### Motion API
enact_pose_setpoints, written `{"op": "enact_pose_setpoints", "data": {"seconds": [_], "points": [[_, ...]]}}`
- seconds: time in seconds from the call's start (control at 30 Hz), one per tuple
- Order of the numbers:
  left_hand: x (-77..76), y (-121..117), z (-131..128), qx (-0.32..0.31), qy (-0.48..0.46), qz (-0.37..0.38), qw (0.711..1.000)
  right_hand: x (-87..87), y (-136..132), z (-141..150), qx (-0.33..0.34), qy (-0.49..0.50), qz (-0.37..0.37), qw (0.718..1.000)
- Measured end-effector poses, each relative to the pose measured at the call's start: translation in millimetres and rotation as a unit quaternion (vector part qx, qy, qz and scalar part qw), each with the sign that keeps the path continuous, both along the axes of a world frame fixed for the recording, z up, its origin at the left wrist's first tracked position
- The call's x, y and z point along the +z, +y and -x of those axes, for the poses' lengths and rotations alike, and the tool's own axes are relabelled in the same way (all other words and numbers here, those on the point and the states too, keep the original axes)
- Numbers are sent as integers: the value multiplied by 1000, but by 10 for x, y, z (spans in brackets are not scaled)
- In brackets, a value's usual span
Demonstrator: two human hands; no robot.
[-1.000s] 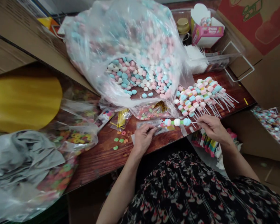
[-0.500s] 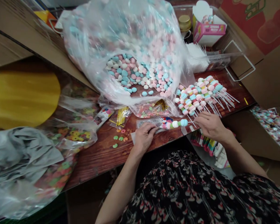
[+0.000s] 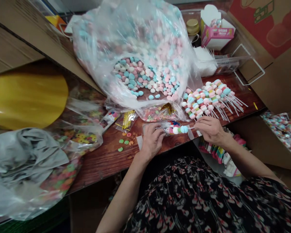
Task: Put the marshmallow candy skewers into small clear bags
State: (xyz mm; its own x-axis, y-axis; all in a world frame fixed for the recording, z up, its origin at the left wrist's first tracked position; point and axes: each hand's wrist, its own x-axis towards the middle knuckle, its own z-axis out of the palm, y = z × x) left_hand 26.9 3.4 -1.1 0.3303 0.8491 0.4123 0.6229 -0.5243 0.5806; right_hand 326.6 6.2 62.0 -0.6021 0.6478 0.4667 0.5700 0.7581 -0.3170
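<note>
Clear bag (image 3: 16,207) at left holds coloured ring sweets, grey cloth (image 3: 31,152) on top; small packet (image 3: 127,119) of gold ties nearby; big clear bag (image 3: 94,42) lies open, full of pink, white, blue marshmallows; left hand (image 3: 152,139) touches clear printed sleeves (image 3: 170,125), cannot tell what fingers grip; marshmallow skewer (image 3: 180,130) between hands, over sleeves; right hand (image 3: 207,129) pinches its stick; beyond, plastic bin (image 3: 243,38) holds pink-white carton (image 3: 219,38); cardboard box (image 3: 266,139) holds many skewers.
</note>
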Motion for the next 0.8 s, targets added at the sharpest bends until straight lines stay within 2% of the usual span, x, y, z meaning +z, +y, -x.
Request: {"op": "enact_pose_setpoints", "data": {"seconds": [0.1, 0.23, 0.37, 0.47, 0.6, 0.8], "points": [[53, 6, -5, -33, 23, 15, 999, 4, -10, 7, -3, 66, 6, 998], [128, -46, -52, -87, 36, 100, 991, -21, -30, 30, -21, 104, 3, 994], [231, -138, -173, -91, 28, 153, 984, -69, -29, 24, -25, 102, -35, 994], [237, -171, -247, -69, 57, 168, 982, -52, -6, 19, 0, 79, -56, 995], [173, -132, -243, -52, 106, 182, 976, 67, 21, 46, 60, -4, -51, 997], [176, -12, -131, -16, 28, 218, 975, 315, -36, 117, 106, -93, -52, 989]]}}
